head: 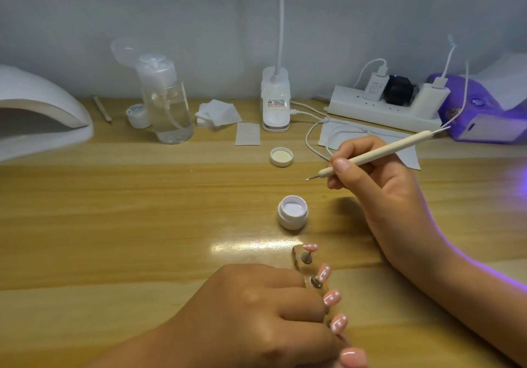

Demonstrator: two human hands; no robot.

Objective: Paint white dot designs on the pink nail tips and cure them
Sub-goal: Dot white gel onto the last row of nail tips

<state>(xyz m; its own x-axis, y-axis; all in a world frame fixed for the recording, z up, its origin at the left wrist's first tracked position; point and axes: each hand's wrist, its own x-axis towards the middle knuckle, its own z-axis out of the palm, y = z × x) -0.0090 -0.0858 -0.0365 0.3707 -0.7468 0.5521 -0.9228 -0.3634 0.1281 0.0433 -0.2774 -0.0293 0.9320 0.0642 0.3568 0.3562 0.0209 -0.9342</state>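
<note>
Several pink nail tips [332, 297] stand in a row on a clear holder strip [296, 259] near the front of the table. Most carry white dots; the nearest one [353, 356] looks plain. My left hand [256, 316] grips the holder from the left, covering most of it. My right hand [379, 179] holds a cream dotting tool [370, 155] like a pen, its metal tip raised above and to the right of an open white paint jar [293, 212].
The jar's lid [281, 156] lies behind it. A white curing lamp [40, 110] sits at the far left, a lit purple lamp [484, 110] at the far right. A pump bottle [168, 102], wipes [219, 113], a clip lamp [276, 99] and a power strip [382, 108] line the back.
</note>
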